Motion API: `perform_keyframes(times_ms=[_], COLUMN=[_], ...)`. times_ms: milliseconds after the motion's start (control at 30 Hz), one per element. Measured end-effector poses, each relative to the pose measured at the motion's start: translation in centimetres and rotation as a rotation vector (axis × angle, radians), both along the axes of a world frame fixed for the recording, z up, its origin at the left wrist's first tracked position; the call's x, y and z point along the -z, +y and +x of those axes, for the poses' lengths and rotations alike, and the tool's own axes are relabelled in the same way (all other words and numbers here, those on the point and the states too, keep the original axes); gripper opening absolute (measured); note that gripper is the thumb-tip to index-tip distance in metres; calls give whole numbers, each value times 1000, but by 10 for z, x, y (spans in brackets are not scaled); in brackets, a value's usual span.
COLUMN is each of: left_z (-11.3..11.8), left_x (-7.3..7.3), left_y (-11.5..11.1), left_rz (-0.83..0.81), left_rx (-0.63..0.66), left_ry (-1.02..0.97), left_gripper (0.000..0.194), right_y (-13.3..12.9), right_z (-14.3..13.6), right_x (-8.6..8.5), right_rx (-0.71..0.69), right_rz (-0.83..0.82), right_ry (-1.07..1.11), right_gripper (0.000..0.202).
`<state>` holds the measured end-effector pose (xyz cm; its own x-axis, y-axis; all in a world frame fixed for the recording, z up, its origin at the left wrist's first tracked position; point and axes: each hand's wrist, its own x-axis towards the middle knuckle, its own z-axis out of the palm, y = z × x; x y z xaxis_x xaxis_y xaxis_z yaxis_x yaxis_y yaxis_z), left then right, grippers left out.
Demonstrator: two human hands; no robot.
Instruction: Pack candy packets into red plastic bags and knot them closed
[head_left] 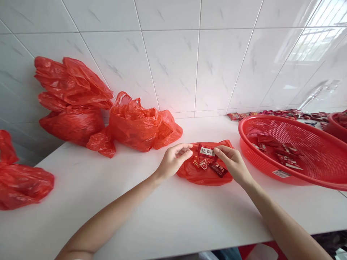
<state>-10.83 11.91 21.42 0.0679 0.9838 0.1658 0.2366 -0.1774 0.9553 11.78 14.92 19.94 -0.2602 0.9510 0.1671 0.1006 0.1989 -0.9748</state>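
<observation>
A flattened red plastic bag point(204, 178) lies on the white table, with several small red wrapped packets on it. My right hand point(233, 162) pinches the right end of a dark red packet with a white label point(206, 151), just over the bag. At the bag's left edge, my left hand point(173, 160) has its thumb and fingers apart with nothing visible between them. Below the held packet lie a patterned red and white packet point(204, 164) and a dark red packet point(218, 169).
To the right stands a red mesh basket point(255, 155) with packets inside. More packets point(287, 113) lie along the wall beside another red basket point(334, 124). Filled red bags point(132, 124) point(73, 121) stand back left, and another red bag point(27, 184) sits at far left.
</observation>
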Motion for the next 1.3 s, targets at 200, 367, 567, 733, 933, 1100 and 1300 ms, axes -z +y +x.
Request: perform_keyframes(times_ms=[200, 367, 567, 733, 933, 1100, 1300], left_z=[-20, -28, -34, -44, -52, -51, -56], left_x=[4, 9, 3, -20, -44, -60, -79], left_y=[7, 5, 9, 15, 13, 6, 3], left_rz=[108, -9, -37, 124, 287, 360, 627], left_rx=[-73, -14, -10, -164, -289, -267, -349], left_ry=[611, 782, 760, 593, 287, 96, -95], left_gripper=[23, 36, 41, 32, 23, 12, 7], right_y=[7, 12, 20, 21, 15, 9, 21], right_z=[5, 13, 23, 33, 33, 27, 29], right_x=[4, 8, 16, 1, -18, -44, -94], right_rx=[268, 448, 412, 435, 408, 212, 236], right_rz=[392, 590, 362, 363, 325, 177, 260], right_ry=[-200, -493, -777, -791, -594, -81, 263], right_gripper=[20, 22, 59, 44, 25, 21, 21])
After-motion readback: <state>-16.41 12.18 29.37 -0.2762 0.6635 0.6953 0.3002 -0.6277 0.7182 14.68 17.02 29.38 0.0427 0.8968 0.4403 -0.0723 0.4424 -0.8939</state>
